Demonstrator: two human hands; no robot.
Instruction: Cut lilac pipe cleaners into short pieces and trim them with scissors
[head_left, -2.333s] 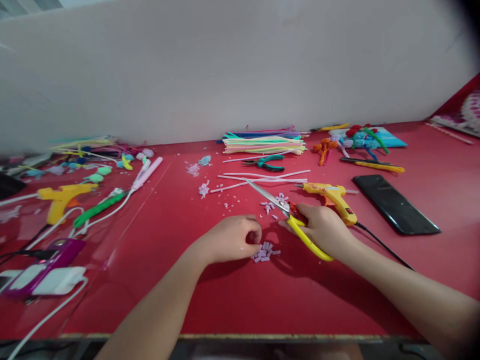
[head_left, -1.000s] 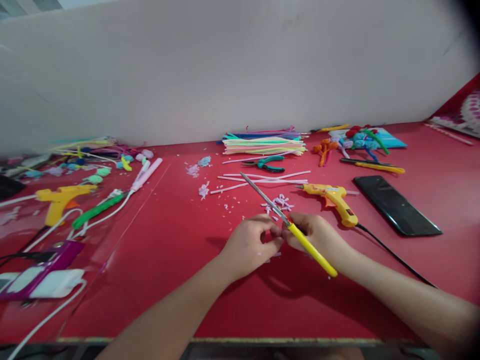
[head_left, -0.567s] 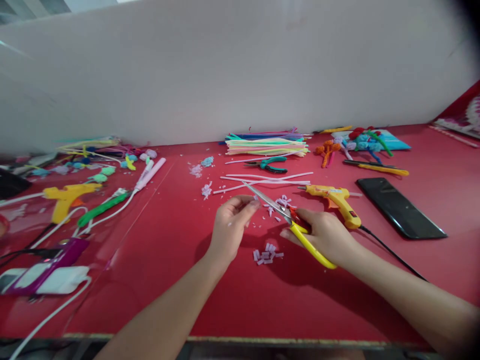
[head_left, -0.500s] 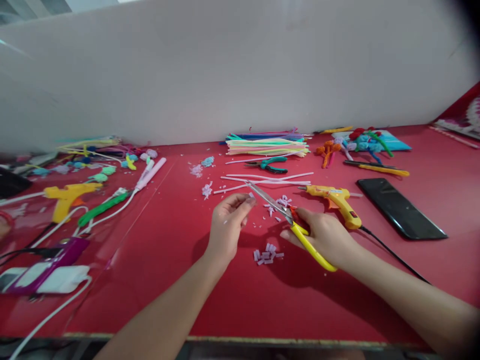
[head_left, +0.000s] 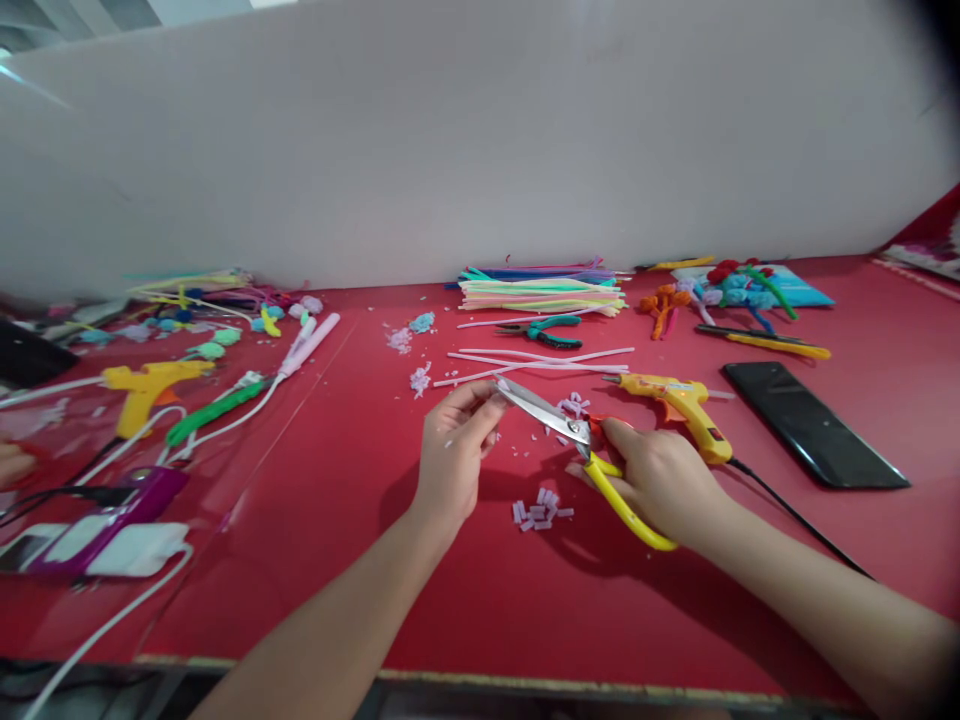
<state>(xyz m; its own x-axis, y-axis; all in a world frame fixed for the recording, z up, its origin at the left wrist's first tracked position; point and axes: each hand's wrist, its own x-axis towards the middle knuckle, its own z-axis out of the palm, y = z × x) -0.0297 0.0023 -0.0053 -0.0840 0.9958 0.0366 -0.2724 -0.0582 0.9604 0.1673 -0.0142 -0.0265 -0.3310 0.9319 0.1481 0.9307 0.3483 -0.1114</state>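
- The left hand point(head_left: 452, 450) pinches something tiny, seemingly a lilac bit (too small to tell), at the tip of the scissors point(head_left: 577, 440).
- The right hand point(head_left: 660, 480) grips the scissors' yellow handles, blades slightly apart.
- Cut lilac pieces point(head_left: 541, 509) lie just below the scissors on the red table point(head_left: 525, 610), with a white wall behind.

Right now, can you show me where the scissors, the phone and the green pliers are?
scissors point(head_left: 541, 412), head view, on the metal blades.
phone point(head_left: 814, 424), head view, middle of its dark screen.
green pliers point(head_left: 553, 324), head view, on the green handles.
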